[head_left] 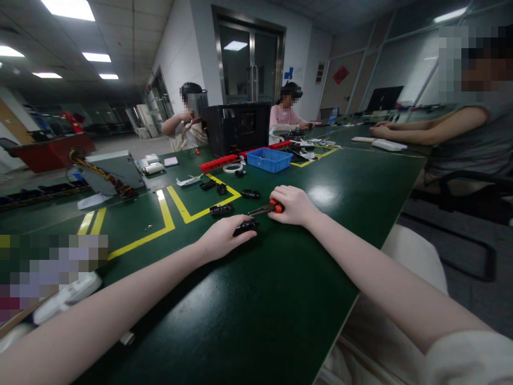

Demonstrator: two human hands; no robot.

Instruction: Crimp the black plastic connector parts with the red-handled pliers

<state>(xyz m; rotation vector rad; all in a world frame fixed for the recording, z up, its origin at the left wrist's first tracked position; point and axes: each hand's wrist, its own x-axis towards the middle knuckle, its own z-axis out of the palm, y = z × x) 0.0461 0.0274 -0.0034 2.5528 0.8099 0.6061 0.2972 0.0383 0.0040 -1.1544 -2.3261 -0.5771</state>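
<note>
Judged to be a stage of plier work on a small black component [247, 226], steadied on the green workbench [280, 315]; seems, for the next move, to call for a firm hold by the left hand [224, 235] and careful alignment of the long-nose pliers [260, 209] from the right hand [295, 206]; cannot tell of any contact between plier tips and component. Grips narrowly at the left, with thumb and fingers about the component; grips closed at the right, around the red-orange plier handles. Lies, as to component, well inward of the workbench's near edge, outside the right-hand corner of a yellow tape outline [177, 203].

Counted: one pair of pliers; three elongated black components, including the one in hand, a second component [222, 209] at the outline's near side and a third component [251, 193] just past its right-hand corner; two smaller black pieces [207, 185] within the outline; farther off, one white ring [232, 169] beside one black knob-like piece [240, 174]; one blue tray [262, 163]; red strip [219, 162] on both sides of the tray, cannot tell whether one length or two; one black computer case [236, 131] toward the far edge.
</note>
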